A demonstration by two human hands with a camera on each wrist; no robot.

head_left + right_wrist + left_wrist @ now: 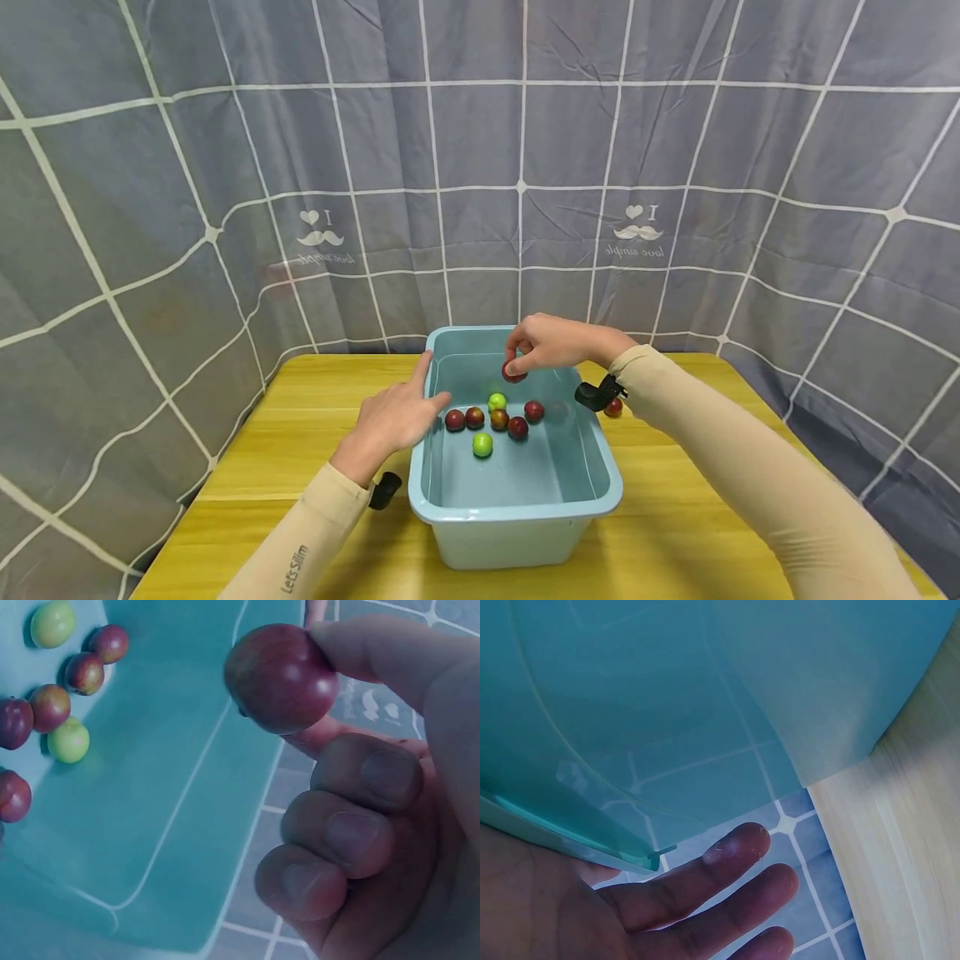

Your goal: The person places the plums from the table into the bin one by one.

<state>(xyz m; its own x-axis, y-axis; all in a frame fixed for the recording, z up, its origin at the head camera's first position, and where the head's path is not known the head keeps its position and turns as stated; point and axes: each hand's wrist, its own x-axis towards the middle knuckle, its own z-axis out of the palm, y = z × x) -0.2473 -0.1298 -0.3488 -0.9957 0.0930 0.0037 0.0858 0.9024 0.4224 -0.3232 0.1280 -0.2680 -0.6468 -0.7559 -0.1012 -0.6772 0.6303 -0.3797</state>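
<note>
Between thumb and fingertips my right hand [553, 340] pinches a dark red plum [281, 679], held above the far part of a light blue plastic basin [517, 512]. Inside the basin lie several red plums [534, 411] and two green fruits [482, 445], loosely grouped toward the middle. My left hand [393, 417] rests at the basin's left rim, fingers extended and thumb over the edge. In the left wrist view its fingers [735, 844] lie straight along the outside of the wall, with nothing gripped.
Another red plum [613, 407] sits on the yellow wooden table [315, 450] right of the basin, partly covered by the right wrist's black camera [598, 393]. A grey checked curtain [480, 233] hangs behind and along both sides.
</note>
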